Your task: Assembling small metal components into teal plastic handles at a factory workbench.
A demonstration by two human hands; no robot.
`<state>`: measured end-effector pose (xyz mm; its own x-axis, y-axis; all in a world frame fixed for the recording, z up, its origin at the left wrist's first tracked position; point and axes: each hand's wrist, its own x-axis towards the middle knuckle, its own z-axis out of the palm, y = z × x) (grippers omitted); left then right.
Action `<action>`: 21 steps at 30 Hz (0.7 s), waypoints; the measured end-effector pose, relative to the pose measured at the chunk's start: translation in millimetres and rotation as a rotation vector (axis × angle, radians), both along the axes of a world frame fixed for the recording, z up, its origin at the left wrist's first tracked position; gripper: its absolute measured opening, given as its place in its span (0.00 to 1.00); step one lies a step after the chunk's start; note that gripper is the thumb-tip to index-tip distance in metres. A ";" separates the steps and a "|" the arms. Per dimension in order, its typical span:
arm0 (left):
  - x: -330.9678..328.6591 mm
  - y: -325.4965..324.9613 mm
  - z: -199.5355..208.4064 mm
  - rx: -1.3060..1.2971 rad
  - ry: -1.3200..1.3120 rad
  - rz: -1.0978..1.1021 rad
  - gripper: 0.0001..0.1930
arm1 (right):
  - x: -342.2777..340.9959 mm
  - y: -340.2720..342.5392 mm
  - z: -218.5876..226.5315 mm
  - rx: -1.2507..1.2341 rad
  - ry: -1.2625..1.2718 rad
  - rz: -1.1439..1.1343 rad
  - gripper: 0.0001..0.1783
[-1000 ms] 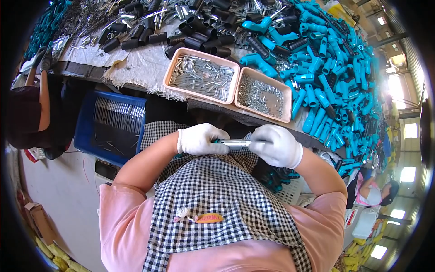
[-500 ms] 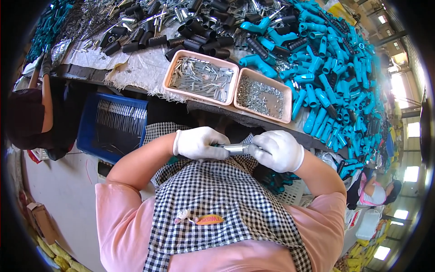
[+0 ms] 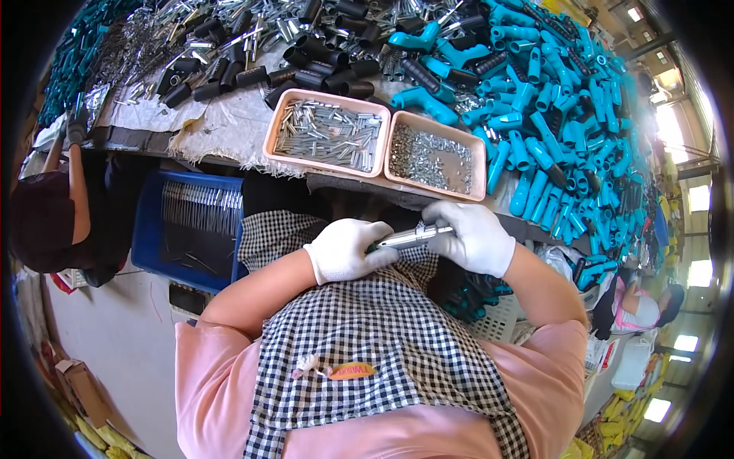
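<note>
A silver metal tube [image 3: 405, 239] is above the checked apron [image 3: 375, 321], held at one end by the gloved left hand [image 3: 345, 251], while the gloved right hand [image 3: 474, 239] is curled at its other end, whether gripping one cannot tell, and beyond them stand two pale trays [image 3: 321, 164] of metal parts [image 3: 329, 136].

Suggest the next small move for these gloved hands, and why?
Perhaps a slight adjustment with the right hand near the right end of the metal tube: the left hand grips the tube's other end, which should brace it, while the right hand sits close to that end.
</note>
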<state>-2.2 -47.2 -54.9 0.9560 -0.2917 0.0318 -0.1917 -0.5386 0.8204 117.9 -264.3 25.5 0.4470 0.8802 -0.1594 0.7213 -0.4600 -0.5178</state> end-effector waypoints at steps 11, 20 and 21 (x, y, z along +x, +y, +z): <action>1.8 10.3 -12.6 -0.105 0.083 -0.080 0.22 | 3.1 -1.9 -14.4 -0.088 -0.037 0.063 0.18; 0.7 8.3 -13.0 -0.073 0.091 -0.099 0.22 | 6.3 -2.4 -4.1 -0.278 0.264 -0.046 0.17; -0.2 8.6 -13.7 -0.067 0.082 -0.091 0.22 | 1.7 -3.5 -4.7 -0.184 0.150 -0.045 0.16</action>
<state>-2.4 -38.6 -68.6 0.9260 -0.3768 -0.0234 -0.1676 -0.4658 0.8689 119.6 -267.7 20.8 0.4444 0.8097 -0.3832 0.6190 -0.5868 -0.5220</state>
